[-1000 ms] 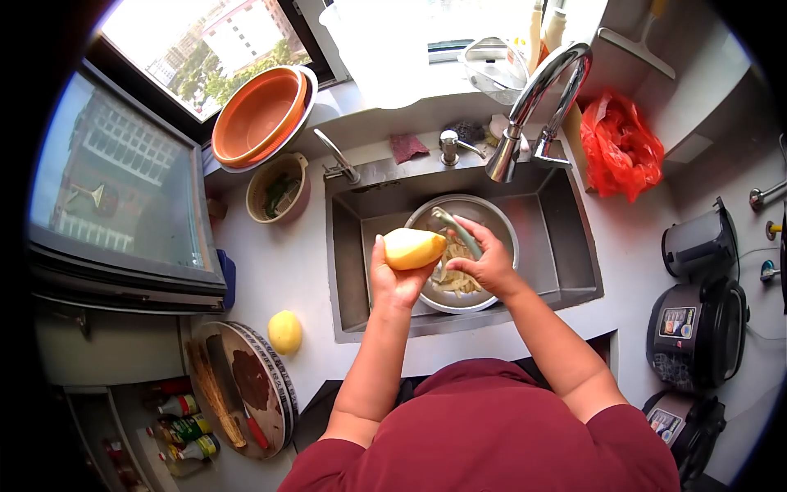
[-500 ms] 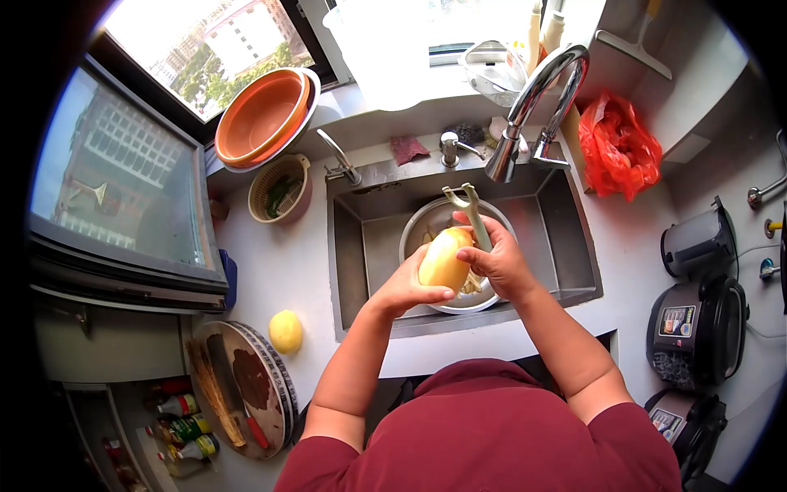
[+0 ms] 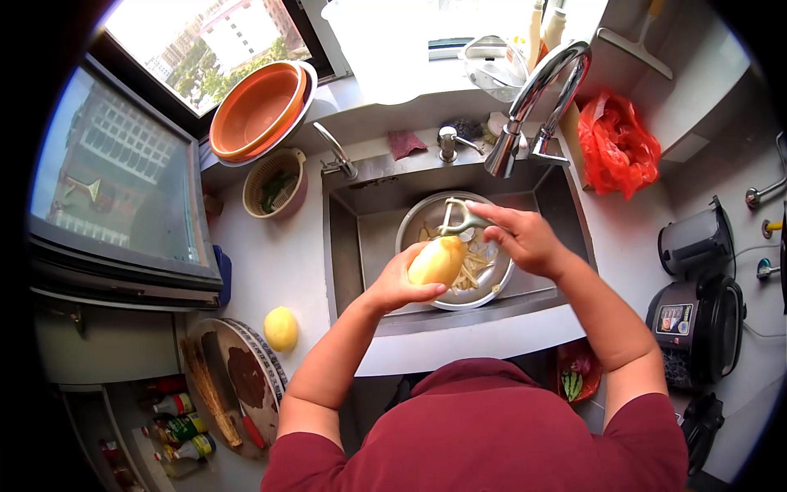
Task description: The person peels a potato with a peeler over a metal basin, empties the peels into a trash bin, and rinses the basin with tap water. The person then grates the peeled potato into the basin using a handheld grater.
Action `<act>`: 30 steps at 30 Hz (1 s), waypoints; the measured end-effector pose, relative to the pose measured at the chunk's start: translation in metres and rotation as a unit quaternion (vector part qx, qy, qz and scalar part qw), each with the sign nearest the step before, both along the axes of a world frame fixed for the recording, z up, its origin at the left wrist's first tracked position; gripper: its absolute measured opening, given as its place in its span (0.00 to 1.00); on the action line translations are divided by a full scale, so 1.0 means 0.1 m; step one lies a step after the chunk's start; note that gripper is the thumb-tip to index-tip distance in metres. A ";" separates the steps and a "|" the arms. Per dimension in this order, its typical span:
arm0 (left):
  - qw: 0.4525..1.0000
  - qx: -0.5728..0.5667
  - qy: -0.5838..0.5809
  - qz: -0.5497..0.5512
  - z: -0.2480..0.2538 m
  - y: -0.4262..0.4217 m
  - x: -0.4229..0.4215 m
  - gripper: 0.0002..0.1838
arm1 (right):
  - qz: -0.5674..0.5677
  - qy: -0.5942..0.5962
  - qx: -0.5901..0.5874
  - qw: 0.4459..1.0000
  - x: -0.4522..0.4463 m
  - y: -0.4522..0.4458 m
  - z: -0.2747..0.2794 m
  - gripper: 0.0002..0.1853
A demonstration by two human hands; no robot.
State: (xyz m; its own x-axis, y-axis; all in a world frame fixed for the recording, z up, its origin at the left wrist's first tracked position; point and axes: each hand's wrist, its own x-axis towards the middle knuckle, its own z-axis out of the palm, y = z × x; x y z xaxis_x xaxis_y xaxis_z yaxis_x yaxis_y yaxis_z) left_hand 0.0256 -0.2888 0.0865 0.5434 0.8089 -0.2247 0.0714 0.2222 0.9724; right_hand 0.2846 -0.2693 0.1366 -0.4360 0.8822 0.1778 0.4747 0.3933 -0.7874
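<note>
My left hand (image 3: 393,284) is wrapped round a peeled yellow potato (image 3: 436,262), held tilted above the sink. In my right hand (image 3: 529,239) is a Y-shaped peeler (image 3: 470,221), its head at the upper end of the potato; I cannot tell whether the blade touches it. Beneath both hands a round metal bowl (image 3: 501,287) stands in the sink (image 3: 566,234), with strips of peel (image 3: 474,269) inside. Another peeled potato (image 3: 280,329) lies on the counter to the left.
A chrome faucet (image 3: 507,143) arches over the sink's back right. Orange basins (image 3: 254,115) and a strainer basket (image 3: 261,193) stand back left. A round chopping board (image 3: 221,344) with a red-handled knife (image 3: 253,428) is front left. A red bag (image 3: 616,148) and a cooker (image 3: 684,324) sit right.
My right hand has moved up and right, off the potato's side, and the peeler has swung from upright to nearly level. The left hand with the potato shifted slightly left.
</note>
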 end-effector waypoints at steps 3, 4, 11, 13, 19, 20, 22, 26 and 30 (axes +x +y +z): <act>0.999 0.017 0.031 -0.025 0.00 0.04 -0.09 0.42 | 0.111 -0.107 0.141 0.978 0.11 0.06 0.27 0.23; 0.998 0.026 0.038 -0.037 -0.02 0.05 -0.10 0.42 | 0.134 -0.121 0.154 0.971 0.09 0.06 0.31 0.23; 0.993 0.072 0.044 -0.081 -0.02 0.03 -0.12 0.42 | 0.211 -0.192 0.217 0.934 0.00 0.18 0.33 0.24; 0.996 0.036 0.028 -0.080 0.04 0.00 -0.12 0.42 | 0.208 -0.202 0.245 0.925 -0.02 0.18 0.35 0.26; 0.996 -0.023 -0.021 -0.081 -0.15 -0.11 -0.15 0.41 | 0.223 -0.186 0.105 0.951 0.09 0.30 -0.02 0.23; 0.996 -0.027 -0.022 -0.080 -0.17 -0.12 -0.17 0.41 | 0.219 -0.188 0.090 0.953 0.13 0.32 -0.12 0.23; 0.998 0.010 -0.035 -0.043 -0.19 -0.11 -0.24 0.41 | 0.208 -0.222 0.090 0.948 0.27 0.36 -0.51 0.23; 0.985 0.173 0.010 -0.013 -0.13 0.00 -0.32 0.42 | 0.070 -0.283 0.034 0.956 0.35 0.42 -1.00 0.23; 0.962 0.238 0.133 -0.034 -0.11 0.06 -0.36 0.41 | 0.062 -0.204 0.122 0.970 0.08 0.43 -0.63 0.24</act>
State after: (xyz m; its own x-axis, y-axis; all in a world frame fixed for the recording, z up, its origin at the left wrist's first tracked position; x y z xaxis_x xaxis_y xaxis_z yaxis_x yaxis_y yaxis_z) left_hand -0.0109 -0.2830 0.0752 0.5736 0.8187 0.0243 0.3296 -0.2579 0.9082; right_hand 0.2923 -0.2264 0.0741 -0.6131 0.7726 0.1650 0.6643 0.6172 -0.4216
